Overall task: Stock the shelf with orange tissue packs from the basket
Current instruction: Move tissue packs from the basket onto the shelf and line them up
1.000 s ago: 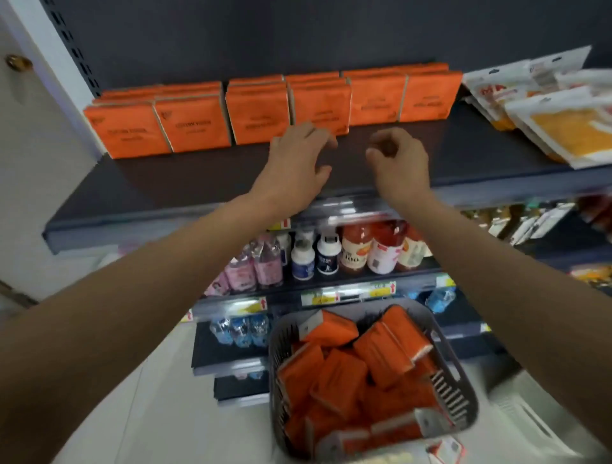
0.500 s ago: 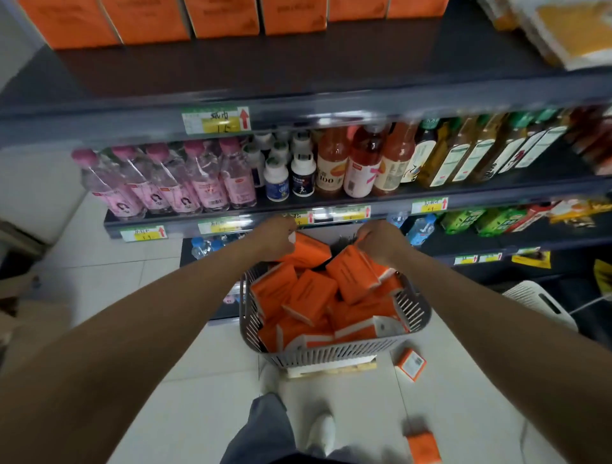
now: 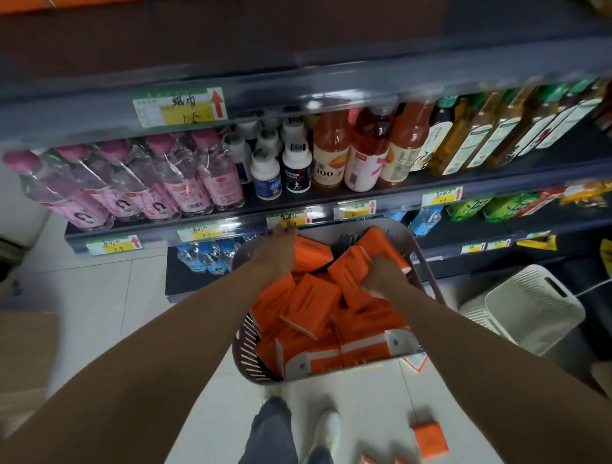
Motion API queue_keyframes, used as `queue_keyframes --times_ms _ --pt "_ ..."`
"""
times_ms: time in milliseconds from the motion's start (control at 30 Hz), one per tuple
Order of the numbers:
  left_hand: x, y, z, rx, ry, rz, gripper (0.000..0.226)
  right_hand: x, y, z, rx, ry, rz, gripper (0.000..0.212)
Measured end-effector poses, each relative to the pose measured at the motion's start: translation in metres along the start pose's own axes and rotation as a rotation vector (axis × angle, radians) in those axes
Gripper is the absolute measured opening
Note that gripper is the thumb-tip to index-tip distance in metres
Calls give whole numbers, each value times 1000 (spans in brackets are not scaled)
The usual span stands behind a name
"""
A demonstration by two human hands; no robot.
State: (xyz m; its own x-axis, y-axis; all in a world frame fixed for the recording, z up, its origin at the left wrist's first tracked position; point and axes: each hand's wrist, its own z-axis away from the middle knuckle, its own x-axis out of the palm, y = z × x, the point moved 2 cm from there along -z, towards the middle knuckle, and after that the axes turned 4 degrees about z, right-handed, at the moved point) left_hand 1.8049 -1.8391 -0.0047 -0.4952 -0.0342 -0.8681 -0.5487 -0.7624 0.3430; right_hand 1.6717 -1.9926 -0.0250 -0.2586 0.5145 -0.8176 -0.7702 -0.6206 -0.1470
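A grey slotted basket (image 3: 428, 276) stands on the floor in front of me, heaped with orange tissue packs (image 3: 311, 306). My left hand (image 3: 278, 250) reaches into its far left corner, fingers curled on the end of one orange pack (image 3: 313, 255). Over the far right part, my right hand (image 3: 381, 280) grips another orange pack (image 3: 349, 271) and tilts it up. The dark top shelf (image 3: 298, 49) fills the upper edge of the view, with only a sliver of orange packs (image 3: 66, 4) showing at its top left.
Below the top shelf stand pink water bottles (image 3: 185, 179), white jars (image 3: 296, 170) and juice bottles (image 3: 331, 152). A white basket (image 3: 536, 304) sits at the right. Loose orange packs (image 3: 430, 437) lie on the tiles near my shoe (image 3: 326, 430). A cardboard box (image 3: 23, 357) is at the left.
Both hands came down from the top shelf into the basket and closed on packs. The view dropped from the shelf to the basket and floor.
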Motion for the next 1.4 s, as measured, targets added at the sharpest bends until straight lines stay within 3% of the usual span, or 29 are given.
queue_keyframes --times_ms 233,400,533,700,967,1233,1400 --pt "4 4 4 22 46 -24 33 -2 -1 0 39 18 -59 17" --pt "-29 19 23 59 50 1 28 -44 2 22 -53 101 -39 43" --pt "-68 40 47 72 102 34 33 -94 -1 52 -117 221 -117 39" --pt "-119 65 82 95 234 85 22 -151 -5 95 -177 353 -240 35" --pt "-219 104 124 232 449 188 27 -242 -17 155 -262 641 -326 29" --pt "-302 114 115 278 666 356 35 -318 -43 172 -260 825 -404 44" --pt "-329 106 82 261 714 535 37 -346 -53 169 -192 947 -403 49"
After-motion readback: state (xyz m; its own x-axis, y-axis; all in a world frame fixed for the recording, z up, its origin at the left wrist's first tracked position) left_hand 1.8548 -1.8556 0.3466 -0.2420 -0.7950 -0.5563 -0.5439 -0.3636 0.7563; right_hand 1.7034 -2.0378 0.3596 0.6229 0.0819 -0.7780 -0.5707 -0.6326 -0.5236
